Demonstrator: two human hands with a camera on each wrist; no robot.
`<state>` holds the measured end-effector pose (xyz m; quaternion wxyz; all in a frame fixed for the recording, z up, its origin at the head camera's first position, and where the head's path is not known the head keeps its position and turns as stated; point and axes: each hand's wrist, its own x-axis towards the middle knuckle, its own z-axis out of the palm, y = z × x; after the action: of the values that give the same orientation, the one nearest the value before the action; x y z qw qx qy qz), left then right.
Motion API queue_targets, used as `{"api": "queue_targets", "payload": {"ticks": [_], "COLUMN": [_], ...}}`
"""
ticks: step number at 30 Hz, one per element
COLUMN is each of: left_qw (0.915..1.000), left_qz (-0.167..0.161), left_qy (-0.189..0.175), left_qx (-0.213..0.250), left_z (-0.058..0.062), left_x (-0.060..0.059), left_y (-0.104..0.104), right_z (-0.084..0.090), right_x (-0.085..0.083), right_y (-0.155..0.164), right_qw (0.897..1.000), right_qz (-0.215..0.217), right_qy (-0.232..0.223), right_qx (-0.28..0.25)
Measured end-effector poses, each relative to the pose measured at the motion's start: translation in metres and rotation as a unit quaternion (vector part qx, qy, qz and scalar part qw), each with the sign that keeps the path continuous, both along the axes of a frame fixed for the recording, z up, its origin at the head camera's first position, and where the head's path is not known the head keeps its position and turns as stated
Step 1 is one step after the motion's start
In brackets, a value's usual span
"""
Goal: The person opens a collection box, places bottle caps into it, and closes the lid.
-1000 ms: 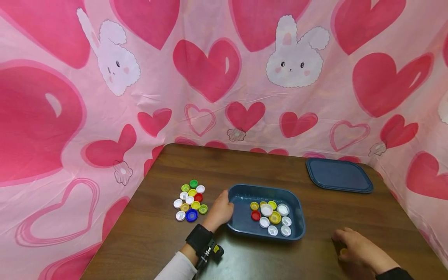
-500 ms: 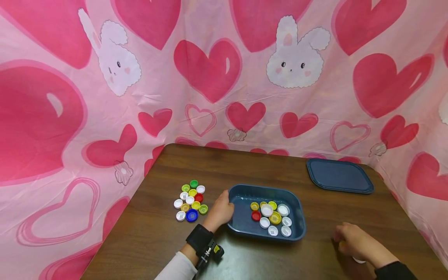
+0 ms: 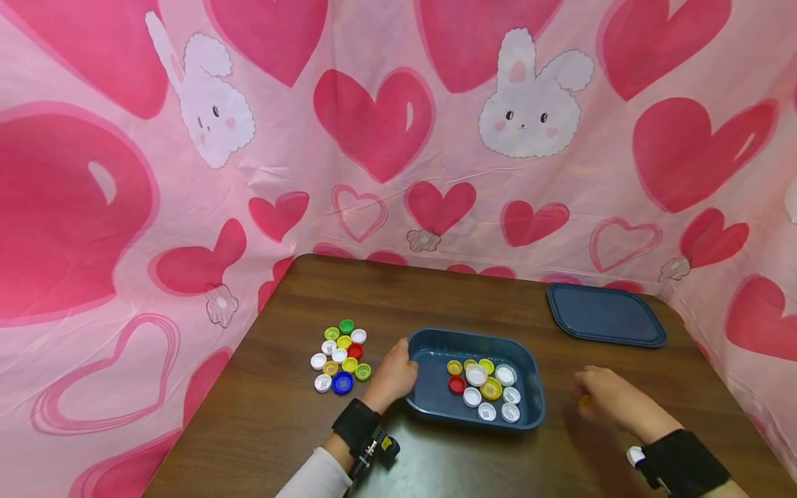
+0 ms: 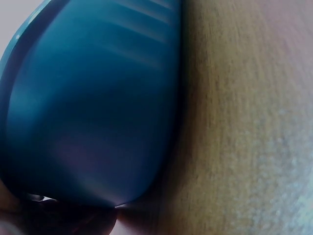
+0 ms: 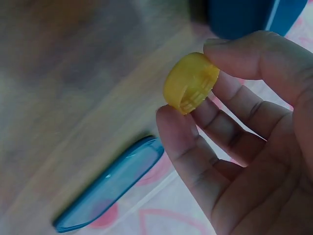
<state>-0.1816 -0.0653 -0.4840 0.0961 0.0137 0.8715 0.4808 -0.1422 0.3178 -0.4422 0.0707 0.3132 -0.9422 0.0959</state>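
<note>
My left hand (image 3: 395, 379) grips the left rim of a blue-grey container (image 3: 429, 391) on the wooden table. Inside, towards its right half, lie white bottle caps (image 3: 476, 375), yellow bottle caps (image 3: 491, 389) and a red bottle cap (image 3: 456, 384). Held up to the right of the container, my right hand (image 3: 616, 404) pinches a yellow bottle cap (image 5: 190, 82) between thumb and fingertips. The right wrist view gives that cap tilted, its ridged side showing. From the left wrist, the container's outer wall (image 4: 93, 107) fills much of the view; the fingers there are dark and mostly hidden.
Left of the container lies a group of loose caps, among them a blue cap (image 3: 342, 382) and a green cap (image 3: 346, 326). A flat blue lid (image 3: 607, 315) rests at the back right. One white cap (image 3: 635, 455) is beside the right wristband.
My right hand has moved up and towards the container with the yellow bottle cap, uncovering the white cap near the wrist. The left hand has stayed on the container's rim.
</note>
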Motion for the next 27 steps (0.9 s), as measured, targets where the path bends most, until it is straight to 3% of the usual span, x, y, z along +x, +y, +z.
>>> {"api": "queue_targets", "payload": {"ticks": [2, 3, 6, 20, 27], "left_qw": [1.0, 1.0, 1.0, 1.0, 0.9998], "left_qz": [0.001, 0.002, 0.002, -0.002, -0.005], "left_qy": [0.0, 0.0, 0.0, 0.007, 0.021], "left_qx": [-0.001, -0.002, -0.004, -0.001, -0.007], "left_z": [0.001, 0.001, 0.001, 0.001, -0.001], "left_x": [0.0, 0.0, 0.0, -0.001, -0.001], "left_y": [0.0, 0.0, 0.001, -0.001, 0.0], "right_z": [0.011, 0.023, 0.035, 0.05, 0.048], "right_x": [-0.004, -0.008, -0.014, -0.026, -0.028], "right_y": [-0.009, -0.014, -0.027, -0.079, -0.099], "right_qw": [0.999, 0.995, 0.991, 0.974, 0.973], "right_qz": [-0.01, -0.05, -0.058, -0.077, -0.068], "right_qy": [-0.03, -0.082, -0.119, -0.205, -0.213], "right_qx": [0.015, 0.01, 0.03, 0.052, 0.052]}}
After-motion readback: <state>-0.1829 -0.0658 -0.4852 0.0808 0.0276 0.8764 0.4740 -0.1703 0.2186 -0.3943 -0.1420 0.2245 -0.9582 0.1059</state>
